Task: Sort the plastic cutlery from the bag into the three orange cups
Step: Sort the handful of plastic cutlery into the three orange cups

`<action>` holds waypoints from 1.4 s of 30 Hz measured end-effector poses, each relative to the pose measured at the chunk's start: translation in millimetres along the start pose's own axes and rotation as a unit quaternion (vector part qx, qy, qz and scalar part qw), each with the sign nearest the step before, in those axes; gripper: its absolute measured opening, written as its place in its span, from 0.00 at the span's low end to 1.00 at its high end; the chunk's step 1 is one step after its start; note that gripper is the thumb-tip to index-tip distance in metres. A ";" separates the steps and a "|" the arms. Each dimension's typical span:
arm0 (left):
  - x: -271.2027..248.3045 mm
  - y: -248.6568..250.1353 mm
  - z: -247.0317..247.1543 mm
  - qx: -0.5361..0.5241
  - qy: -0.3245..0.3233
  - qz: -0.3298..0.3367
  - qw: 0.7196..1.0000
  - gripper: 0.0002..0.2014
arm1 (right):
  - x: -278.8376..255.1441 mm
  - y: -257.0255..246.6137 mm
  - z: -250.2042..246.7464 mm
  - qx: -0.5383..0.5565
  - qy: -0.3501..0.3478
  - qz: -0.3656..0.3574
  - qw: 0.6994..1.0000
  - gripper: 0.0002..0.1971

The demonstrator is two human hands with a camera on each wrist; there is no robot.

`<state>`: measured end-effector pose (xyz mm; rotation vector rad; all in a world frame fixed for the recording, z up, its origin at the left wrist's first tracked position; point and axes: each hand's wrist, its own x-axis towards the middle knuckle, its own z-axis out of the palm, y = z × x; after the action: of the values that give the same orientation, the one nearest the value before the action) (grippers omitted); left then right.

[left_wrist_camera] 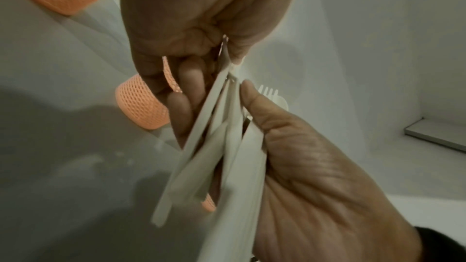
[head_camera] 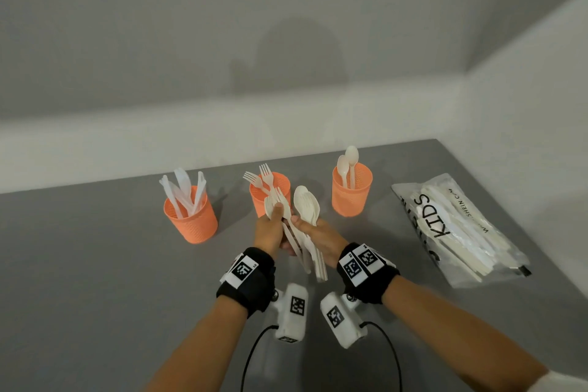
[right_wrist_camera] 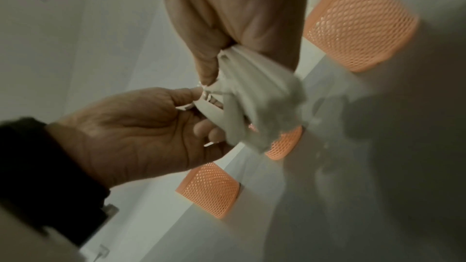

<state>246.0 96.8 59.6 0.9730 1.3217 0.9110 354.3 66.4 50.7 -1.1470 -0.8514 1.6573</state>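
Over the middle of the grey table (head_camera: 95,264) both hands hold one bundle of cream plastic cutlery (head_camera: 304,234), forks and spoons, heads up and handles fanned downward. My left hand (head_camera: 276,216) grips the fork side with its thumb on a fork head. My right hand (head_camera: 300,224) grips the spoon side. The fanned handles (left_wrist_camera: 221,146) run between both hands in the left wrist view, and the bundle (right_wrist_camera: 252,103) shows blurred in the right wrist view. Three orange mesh cups stand behind: the left cup (head_camera: 191,219) holds knives, the middle cup (head_camera: 257,197) forks, the right cup (head_camera: 351,194) spoons.
A clear plastic bag (head_camera: 458,229) printed KIDS lies at the right of the table with more cutlery inside. White walls close the table's back and right sides. Bare grey tabletop lies to the left and in front of the cups.
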 end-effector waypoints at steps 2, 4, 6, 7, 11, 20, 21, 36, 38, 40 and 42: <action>-1.8 -2.1 6.5 -0.016 -0.025 -0.016 0.999 0.18 | 0.7 -1.4 -4.7 -0.022 0.008 -0.005 1.000 0.08; -3.2 -4.6 10.6 -0.041 -0.050 -0.026 0.998 0.19 | 1.6 -1.2 -8.5 -0.041 0.007 -0.006 0.999 0.09; -3.6 -4.8 12.5 -0.057 -0.054 -0.022 0.997 0.19 | 2.4 -0.8 -11.2 -0.050 -0.006 0.005 0.999 0.13; -4.0 -3.6 13.0 -0.050 -0.045 -0.018 0.998 0.19 | 1.7 -1.7 -11.9 -0.042 -0.017 0.011 0.999 0.14; -8.5 9.3 12.9 -0.078 0.032 0.019 0.996 0.16 | 2.7 -6.7 -16.9 0.031 -0.061 0.020 0.997 0.13; -1.6 26.8 -8.9 -0.062 0.082 0.077 0.992 0.08 | -0.9 -11.6 -25.3 -0.055 0.001 0.043 0.998 0.12; -5.0 24.5 -5.7 -0.052 0.061 0.069 0.994 0.10 | -0.2 -11.4 -23.9 -0.064 0.001 0.043 0.997 0.12; -21.8 18.6 16.9 -0.021 0.054 0.157 0.986 0.13 | -5.6 -25.0 -15.8 -0.084 -0.075 0.107 0.988 0.13; -20.9 19.3 15.6 -0.008 0.043 0.159 0.986 0.10 | -7.3 -26.0 -15.3 -0.083 -0.092 0.114 0.986 0.14; -19.7 21.6 13.4 0.012 0.040 0.156 0.987 0.07 | -7.8 -26.2 -14.1 -0.086 -0.099 0.119 0.984 0.14; -13.1 21.7 8.8 0.035 0.055 0.154 0.986 0.04 | -8.3 -25.8 -12.5 -0.076 -0.078 0.112 0.988 0.15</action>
<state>254.5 91.5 84.5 1.2194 1.3242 1.1726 374.9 67.9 72.2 -1.2678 -0.9915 1.9133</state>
